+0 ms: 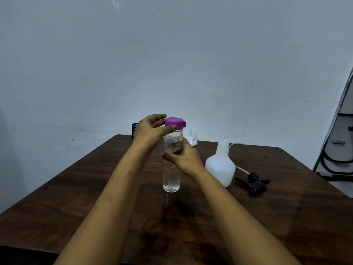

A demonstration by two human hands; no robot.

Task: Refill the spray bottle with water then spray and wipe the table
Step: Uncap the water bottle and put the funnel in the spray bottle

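— Table point(76, 188) edge lies nearest; broad wood shows left of the arms.
— Hands?
— Right hand point(183, 159) wraps the clear bottle point(172, 180), standing mid-table. Left hand point(150, 129) curls round its purple cap point(174, 122).
— Sprayer?
— Spray bottle point(220, 165), white, uncapped, upright just right of them; its black head point(254, 183) lies beside it, further right.

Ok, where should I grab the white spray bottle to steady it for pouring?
Probably best to grip the tapered shoulder of the white spray bottle, just below its open neck, coming from its left: it stands upright, and the spray head and tube lie to its right.
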